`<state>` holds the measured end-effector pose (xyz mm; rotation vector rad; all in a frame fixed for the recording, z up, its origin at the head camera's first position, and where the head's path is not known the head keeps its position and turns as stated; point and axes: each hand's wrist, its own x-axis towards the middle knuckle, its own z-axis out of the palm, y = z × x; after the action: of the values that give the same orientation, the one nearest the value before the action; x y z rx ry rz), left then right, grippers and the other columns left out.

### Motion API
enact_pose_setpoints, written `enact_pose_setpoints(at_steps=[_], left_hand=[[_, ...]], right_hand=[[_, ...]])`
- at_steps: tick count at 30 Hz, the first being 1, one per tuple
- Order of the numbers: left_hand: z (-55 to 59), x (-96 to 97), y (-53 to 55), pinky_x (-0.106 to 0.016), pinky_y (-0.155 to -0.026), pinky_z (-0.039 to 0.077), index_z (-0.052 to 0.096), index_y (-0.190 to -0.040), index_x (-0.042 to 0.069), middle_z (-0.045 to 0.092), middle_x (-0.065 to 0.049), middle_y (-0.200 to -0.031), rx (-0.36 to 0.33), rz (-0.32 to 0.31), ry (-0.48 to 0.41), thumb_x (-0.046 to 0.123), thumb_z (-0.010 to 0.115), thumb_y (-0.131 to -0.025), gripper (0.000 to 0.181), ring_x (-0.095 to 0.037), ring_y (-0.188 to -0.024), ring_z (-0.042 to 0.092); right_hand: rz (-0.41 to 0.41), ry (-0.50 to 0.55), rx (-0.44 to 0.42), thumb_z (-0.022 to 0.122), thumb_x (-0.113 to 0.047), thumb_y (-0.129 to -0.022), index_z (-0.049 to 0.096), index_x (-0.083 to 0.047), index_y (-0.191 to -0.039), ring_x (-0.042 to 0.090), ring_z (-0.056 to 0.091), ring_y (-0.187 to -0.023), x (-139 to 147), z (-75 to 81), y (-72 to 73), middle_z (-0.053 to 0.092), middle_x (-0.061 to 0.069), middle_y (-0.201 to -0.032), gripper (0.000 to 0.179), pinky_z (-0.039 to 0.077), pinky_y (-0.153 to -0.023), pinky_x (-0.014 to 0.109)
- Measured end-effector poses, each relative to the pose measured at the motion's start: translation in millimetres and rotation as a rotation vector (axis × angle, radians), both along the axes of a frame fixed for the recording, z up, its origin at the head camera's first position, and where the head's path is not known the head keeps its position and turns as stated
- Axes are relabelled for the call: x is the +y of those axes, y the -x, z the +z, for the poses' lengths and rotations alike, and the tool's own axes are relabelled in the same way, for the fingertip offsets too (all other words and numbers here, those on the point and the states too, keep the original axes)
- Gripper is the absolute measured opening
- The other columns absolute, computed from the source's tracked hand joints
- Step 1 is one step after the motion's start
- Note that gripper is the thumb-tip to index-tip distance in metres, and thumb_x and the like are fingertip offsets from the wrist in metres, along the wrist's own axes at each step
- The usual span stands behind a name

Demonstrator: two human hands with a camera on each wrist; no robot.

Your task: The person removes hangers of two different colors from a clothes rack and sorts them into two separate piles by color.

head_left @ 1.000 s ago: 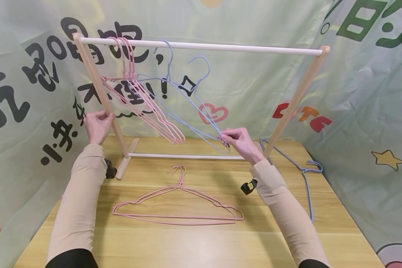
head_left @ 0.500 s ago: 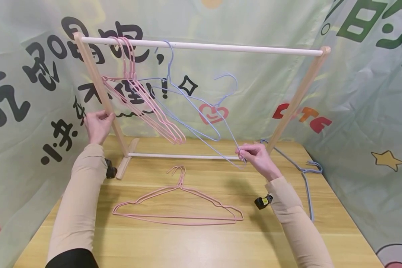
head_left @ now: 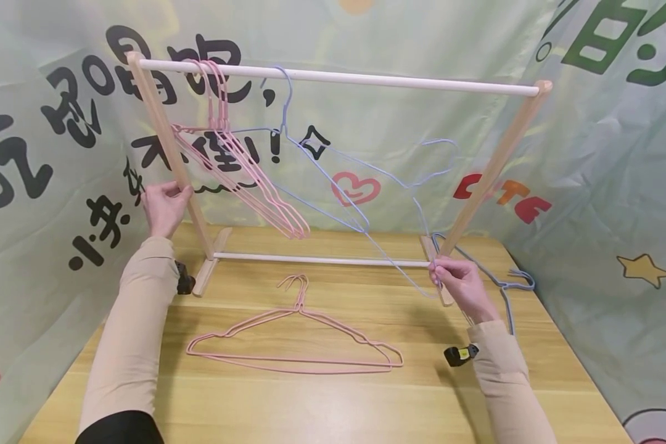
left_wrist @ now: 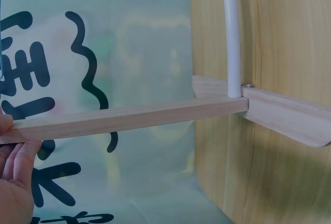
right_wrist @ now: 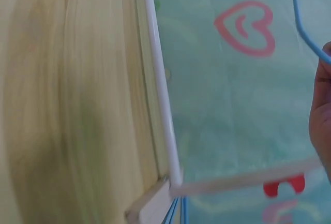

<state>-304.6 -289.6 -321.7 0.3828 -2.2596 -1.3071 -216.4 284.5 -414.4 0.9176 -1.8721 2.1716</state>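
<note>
My left hand (head_left: 166, 208) grips the left wooden post (head_left: 161, 123) of a clothes rack about midway; in the left wrist view, thumb and fingers sit either side of it. At the rack's lower right, my right hand (head_left: 465, 285) pinches a light blue clothes hanger (head_left: 407, 186) by its lower corner. That hanger is tilted, its hook off the rod and pointing up and left. Another blue hanger (head_left: 327, 176) hangs from the white top rod (head_left: 377, 80). Left of it hang several pink hangers (head_left: 255, 176). Only part of the held hanger's wire shows in the right wrist view.
Two pink hangers (head_left: 296, 310) lie overlapping on the wooden table (head_left: 311, 407) in front of the rack. Blue hangers (head_left: 502, 283) lie at the right, partly behind my right hand and the right post (head_left: 496, 166). A lower white rod (head_left: 322, 259) joins the posts.
My right hand has moved right and down with the blue hanger, drawing it away from the hanging blue one and tilting its hook further over. My left hand keeps its place on the post.
</note>
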Motion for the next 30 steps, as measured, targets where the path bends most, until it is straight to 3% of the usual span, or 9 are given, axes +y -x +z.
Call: enact_pose_setpoints(at_steps=[5,12,20,30], left_hand=[[0.3,1.2,-0.4,-0.044,-0.115,0.033,0.068,-0.126,0.003,0.067,-0.022,-0.124,0.003,-0.004,0.000,0.027,0.066,-0.095,0.040,-0.031,-0.134,0.051],[-0.4,1.3,-0.7,-0.044,-0.114,0.032,0.070,-0.124,0.003,0.068,-0.023,-0.121,0.022,0.004,0.010,0.026,0.067,-0.094,0.038,-0.031,-0.131,0.052],[-0.6,0.9,-0.2,-0.042,-0.113,0.035,0.071,-0.122,0.005,0.069,-0.021,-0.121,0.015,0.010,0.013,0.027,0.067,-0.094,0.037,-0.029,-0.130,0.053],[-1.7,0.3,0.9,-0.039,-0.114,0.037,0.070,-0.124,0.005,0.068,-0.020,-0.122,0.007,0.009,-0.006,0.028,0.066,-0.094,0.038,-0.027,-0.131,0.056]], right_hand=[[0.032,0.130,-0.004,0.041,0.021,-0.096,0.072,0.008,-0.103,0.009,0.064,-0.079,17.4,-10.0,-13.0,0.072,0.004,-0.090,0.034,0.052,-0.071,0.018],[0.162,0.312,-0.005,0.034,0.018,-0.099,0.070,0.009,-0.113,0.015,0.067,-0.089,41.0,-23.1,-30.3,0.072,0.011,-0.102,0.040,0.053,-0.079,0.022],[0.244,0.438,0.041,0.027,0.018,-0.100,0.063,0.016,-0.115,0.021,0.065,-0.094,60.6,-34.7,-44.4,0.068,0.018,-0.108,0.039,0.052,-0.083,0.025],[0.264,0.519,0.093,0.025,0.016,-0.101,0.057,0.024,-0.114,0.026,0.063,-0.094,82.8,-44.8,-56.7,0.068,0.023,-0.102,0.036,0.049,-0.084,0.029]])
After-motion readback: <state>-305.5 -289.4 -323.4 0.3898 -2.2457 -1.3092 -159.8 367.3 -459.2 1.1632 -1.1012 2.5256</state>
